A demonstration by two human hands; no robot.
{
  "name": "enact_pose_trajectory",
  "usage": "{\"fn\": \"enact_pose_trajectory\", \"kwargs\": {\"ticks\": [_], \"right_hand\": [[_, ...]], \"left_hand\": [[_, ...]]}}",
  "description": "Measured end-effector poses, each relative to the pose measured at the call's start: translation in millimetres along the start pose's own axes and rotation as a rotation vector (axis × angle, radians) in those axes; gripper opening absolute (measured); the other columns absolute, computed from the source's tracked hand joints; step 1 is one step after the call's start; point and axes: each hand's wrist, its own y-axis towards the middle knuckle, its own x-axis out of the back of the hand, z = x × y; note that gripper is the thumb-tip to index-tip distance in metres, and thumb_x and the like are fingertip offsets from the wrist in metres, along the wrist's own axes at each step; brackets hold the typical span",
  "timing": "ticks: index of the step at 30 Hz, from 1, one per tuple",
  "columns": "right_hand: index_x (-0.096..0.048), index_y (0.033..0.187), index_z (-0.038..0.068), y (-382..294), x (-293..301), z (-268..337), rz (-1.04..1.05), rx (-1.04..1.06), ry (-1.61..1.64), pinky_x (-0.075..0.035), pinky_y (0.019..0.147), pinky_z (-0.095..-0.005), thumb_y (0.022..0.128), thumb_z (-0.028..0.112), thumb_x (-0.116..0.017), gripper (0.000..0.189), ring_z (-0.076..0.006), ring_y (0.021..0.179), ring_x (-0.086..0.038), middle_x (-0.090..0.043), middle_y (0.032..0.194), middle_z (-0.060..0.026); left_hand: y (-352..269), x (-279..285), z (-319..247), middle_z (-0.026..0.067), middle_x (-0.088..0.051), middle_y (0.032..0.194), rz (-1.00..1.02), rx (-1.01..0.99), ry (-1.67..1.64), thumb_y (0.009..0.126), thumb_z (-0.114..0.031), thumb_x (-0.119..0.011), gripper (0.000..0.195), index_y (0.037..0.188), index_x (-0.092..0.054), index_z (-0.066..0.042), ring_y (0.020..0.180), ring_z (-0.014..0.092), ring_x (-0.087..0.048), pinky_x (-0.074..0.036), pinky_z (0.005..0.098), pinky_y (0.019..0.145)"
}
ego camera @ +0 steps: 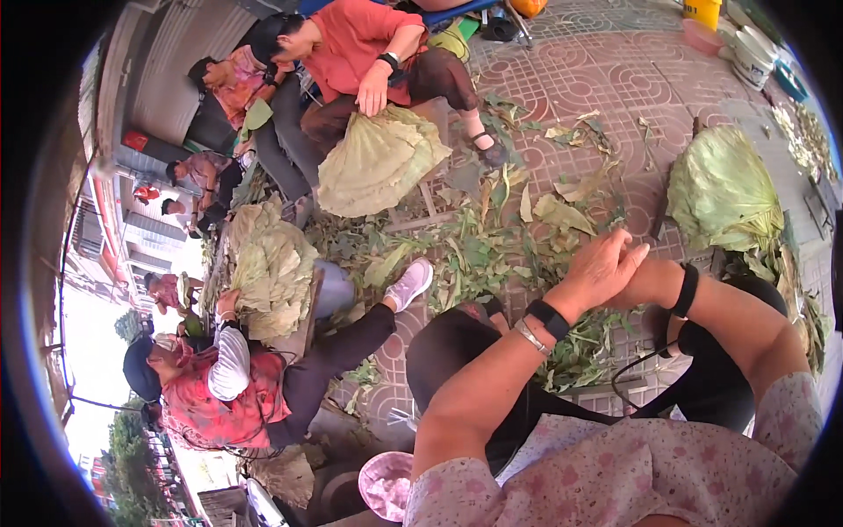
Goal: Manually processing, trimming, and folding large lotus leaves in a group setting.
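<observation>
My left hand [594, 269] lies over my right hand [625, 290] in front of my knees. Most of the right hand is hidden beneath the left, and I see no object in either. A green-yellow stack of large dried leaves [721, 188], which look like lotus leaves, rests to the right, beyond my right forearm. Below and ahead of my hands, torn green leaf scraps [586, 356] litter the patterned paving.
Across from me a person in red holds a fan of dried leaves [379, 161]. Another seated person, left, touches a leaf pile [270, 270] on a board. A pink basket [385, 487] stands near my left side. Buckets [753, 59] are at the far right.
</observation>
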Motion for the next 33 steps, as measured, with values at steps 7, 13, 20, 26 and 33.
{"fn": "enact_pose_trajectory", "kwargs": {"ticks": [7, 13, 20, 26, 33], "right_hand": [[-0.064, 0.1, 0.005, -8.0, -10.4, 11.1, 0.15, -0.269, -0.177, -0.047, 0.083, -0.0396, 0.08, 0.032, -0.065, 0.034, -0.0296, 0.09, -0.06, -0.066, 0.096, -0.0142], [-0.064, 0.101, 0.004, -3.2, -12.9, 17.2, 0.197, -0.315, -0.23, -0.047, 0.084, -0.0401, 0.08, 0.033, -0.065, 0.036, -0.0295, 0.09, -0.06, -0.066, 0.098, -0.0144], [-0.064, 0.101, 0.005, -14.6, -15.5, 23.0, 0.087, -0.263, -0.13, -0.046, 0.086, -0.0405, 0.08, 0.036, -0.064, 0.037, -0.0299, 0.091, -0.06, -0.066, 0.098, -0.0141], [-0.064, 0.099, 0.005, -3.8, -37.3, 6.3, 0.201, -0.329, -0.182, -0.046, 0.085, -0.0406, 0.081, 0.033, -0.062, 0.033, -0.0301, 0.09, -0.06, -0.066, 0.097, -0.0139], [-0.064, 0.094, 0.005, -3.6, -55.8, -14.5, 0.177, -0.277, -0.258, -0.047, 0.081, -0.0413, 0.08, 0.031, -0.06, 0.029, -0.03, 0.086, -0.06, -0.066, 0.092, -0.013]], "left_hand": [[-3.0, -6.3, 3.0, 0.0197, -0.064, 0.085, 0.188, 0.04, -0.038, 0.094, -0.041, -0.043, 0.045, 0.085, -0.063, -0.002, 0.082, 0.038, -0.06, -0.046, 0.0424, 0.072], [-3.2, -10.2, 7.5, 0.0228, -0.061, 0.079, 0.211, 0.073, -0.076, 0.094, -0.037, -0.041, 0.044, 0.083, -0.061, 0.001, 0.078, 0.041, -0.059, -0.045, 0.0445, 0.07], [-5.5, -8.2, 6.8, 0.0262, -0.06, 0.078, 0.22, 0.04, -0.059, 0.093, -0.035, -0.042, 0.044, 0.078, -0.06, 0.003, 0.077, 0.043, -0.057, -0.044, 0.0473, 0.069], [-11.5, -15.3, 14.2, 0.0259, -0.06, 0.078, 0.231, 0.116, 0.017, 0.093, -0.034, -0.042, 0.043, 0.079, -0.062, 0.002, 0.078, 0.043, -0.058, -0.045, 0.0478, 0.071], [-11.4, -18.1, 18.4, 0.0243, -0.062, 0.081, 0.251, 0.058, 0.101, 0.093, -0.034, -0.04, 0.043, 0.081, -0.062, 0.001, 0.08, 0.043, -0.059, -0.046, 0.0484, 0.073]]}}
